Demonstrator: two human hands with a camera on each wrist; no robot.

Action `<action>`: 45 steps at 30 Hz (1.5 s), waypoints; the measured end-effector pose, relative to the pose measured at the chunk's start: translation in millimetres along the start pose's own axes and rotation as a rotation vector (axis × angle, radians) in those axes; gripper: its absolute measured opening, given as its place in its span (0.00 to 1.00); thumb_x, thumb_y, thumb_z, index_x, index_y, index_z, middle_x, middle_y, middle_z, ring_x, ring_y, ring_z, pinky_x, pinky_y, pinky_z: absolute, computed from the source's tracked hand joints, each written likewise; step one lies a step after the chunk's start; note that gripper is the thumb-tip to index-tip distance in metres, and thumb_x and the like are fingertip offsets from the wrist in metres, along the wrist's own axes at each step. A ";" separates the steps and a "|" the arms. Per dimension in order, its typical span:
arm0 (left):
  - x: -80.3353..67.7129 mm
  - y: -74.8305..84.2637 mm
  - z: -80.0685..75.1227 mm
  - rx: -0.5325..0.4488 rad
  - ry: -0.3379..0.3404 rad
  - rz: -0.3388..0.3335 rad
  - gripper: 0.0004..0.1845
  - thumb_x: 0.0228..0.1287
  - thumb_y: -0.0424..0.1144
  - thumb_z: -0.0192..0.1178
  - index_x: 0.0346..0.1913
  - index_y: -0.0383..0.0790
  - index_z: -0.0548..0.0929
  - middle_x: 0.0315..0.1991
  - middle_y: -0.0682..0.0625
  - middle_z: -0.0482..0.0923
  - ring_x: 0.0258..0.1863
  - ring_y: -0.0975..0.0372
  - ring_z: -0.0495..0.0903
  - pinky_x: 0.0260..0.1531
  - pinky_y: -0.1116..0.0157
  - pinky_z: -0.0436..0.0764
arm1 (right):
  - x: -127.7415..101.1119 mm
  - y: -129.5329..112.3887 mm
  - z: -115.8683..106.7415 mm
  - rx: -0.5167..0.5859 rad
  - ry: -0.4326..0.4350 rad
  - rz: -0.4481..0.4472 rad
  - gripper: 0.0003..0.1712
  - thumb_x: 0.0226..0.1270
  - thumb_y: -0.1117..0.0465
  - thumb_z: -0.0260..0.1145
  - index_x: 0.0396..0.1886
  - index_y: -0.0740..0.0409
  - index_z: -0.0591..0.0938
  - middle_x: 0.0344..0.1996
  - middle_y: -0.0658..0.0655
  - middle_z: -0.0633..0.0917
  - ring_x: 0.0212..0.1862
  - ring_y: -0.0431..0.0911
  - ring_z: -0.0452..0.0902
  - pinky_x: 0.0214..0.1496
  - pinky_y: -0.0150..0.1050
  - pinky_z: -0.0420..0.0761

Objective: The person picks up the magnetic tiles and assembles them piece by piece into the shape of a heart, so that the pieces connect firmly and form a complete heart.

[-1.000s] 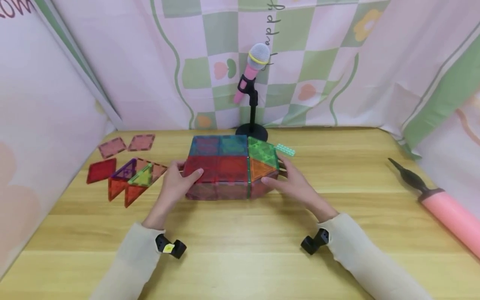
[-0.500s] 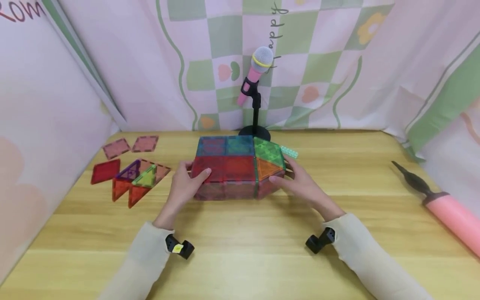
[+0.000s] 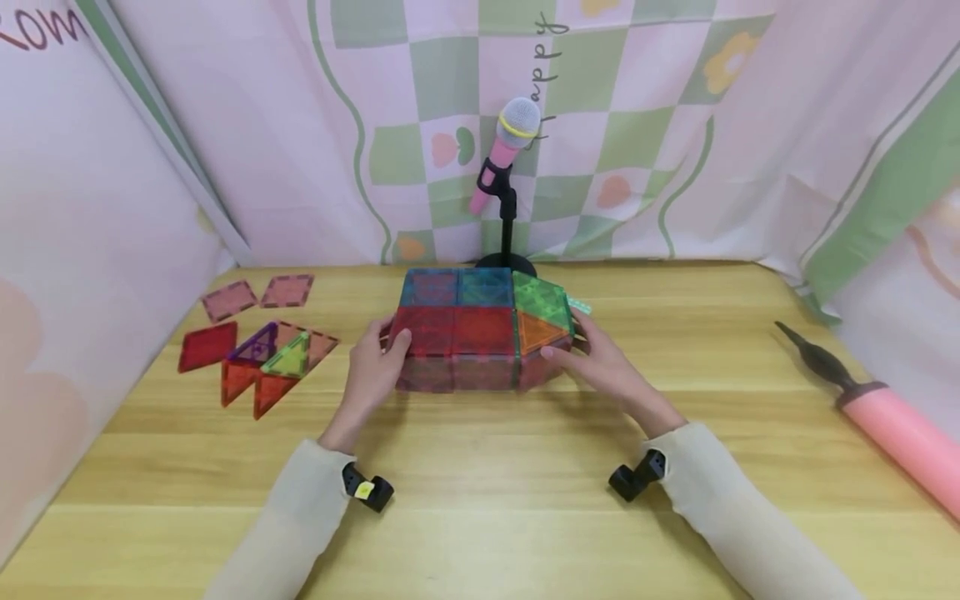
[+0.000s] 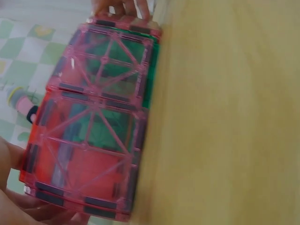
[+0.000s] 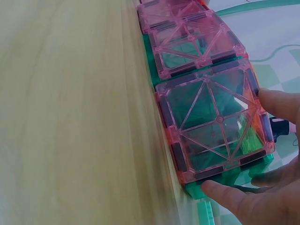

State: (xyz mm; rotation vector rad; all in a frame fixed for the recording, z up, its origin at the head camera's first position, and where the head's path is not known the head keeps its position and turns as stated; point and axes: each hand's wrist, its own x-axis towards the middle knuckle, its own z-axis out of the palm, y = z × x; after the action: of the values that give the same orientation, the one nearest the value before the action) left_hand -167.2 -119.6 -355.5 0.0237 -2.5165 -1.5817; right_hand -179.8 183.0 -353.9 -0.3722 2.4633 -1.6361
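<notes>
We're seeing the tile box (image 3: pixel 472 337) sitting mid-worktop (image 3: pixel 480 467) between both hands: left hand (image 3: pixel 375 371) fingers curling on its left end, right hand (image 3: pixel 600 362) fingers gripping its right end.

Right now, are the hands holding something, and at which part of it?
Yes. Both hands hold the box-shaped build of translucent coloured magnetic tiles: the left hand grips its left end, the right hand its right, angled end, fingers on the side panels.

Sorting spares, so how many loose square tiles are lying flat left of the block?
3 plainly: two pale pink squares at the back, one red square nearer. The triangle pile may hide more.
</notes>
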 end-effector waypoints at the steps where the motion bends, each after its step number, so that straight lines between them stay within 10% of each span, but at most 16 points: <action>1: 0.5 -0.7 0.2 0.001 0.003 0.002 0.25 0.70 0.41 0.51 0.65 0.31 0.67 0.62 0.35 0.71 0.59 0.46 0.74 0.58 0.52 0.74 | 0.2 0.4 0.0 0.003 0.000 -0.002 0.44 0.67 0.57 0.62 0.76 0.54 0.48 0.72 0.66 0.57 0.70 0.67 0.56 0.67 0.58 0.64; 34: 9.1 -11.5 -6.3 0.027 -0.060 0.027 0.27 0.75 0.44 0.45 0.70 0.33 0.62 0.66 0.35 0.66 0.66 0.47 0.66 0.66 0.52 0.65 | 2.3 3.5 8.2 -0.022 0.041 0.008 0.44 0.67 0.54 0.62 0.76 0.50 0.49 0.73 0.67 0.54 0.71 0.66 0.55 0.68 0.58 0.63; 40: 1.5 -12.3 -28.5 0.021 -0.063 0.054 0.25 0.74 0.40 0.47 0.67 0.30 0.63 0.64 0.35 0.67 0.62 0.46 0.69 0.62 0.51 0.70 | 2.9 3.4 5.8 -0.010 0.028 0.012 0.45 0.67 0.54 0.62 0.76 0.49 0.48 0.73 0.67 0.53 0.71 0.66 0.54 0.68 0.58 0.63; 45: -9.2 -13.0 -62.6 0.101 0.085 0.083 0.21 0.69 0.33 0.52 0.62 0.29 0.68 0.57 0.35 0.72 0.54 0.47 0.74 0.54 0.54 0.75 | 4.1 2.7 4.5 -0.016 0.028 0.030 0.45 0.67 0.54 0.62 0.76 0.50 0.47 0.73 0.67 0.53 0.71 0.66 0.54 0.68 0.58 0.63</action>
State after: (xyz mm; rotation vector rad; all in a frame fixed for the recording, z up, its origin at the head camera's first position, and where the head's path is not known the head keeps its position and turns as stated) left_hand -149.6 -180.2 -341.9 -0.0006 -2.4956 -1.3924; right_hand -182.8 178.8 -358.1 -0.3154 2.4914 -1.6213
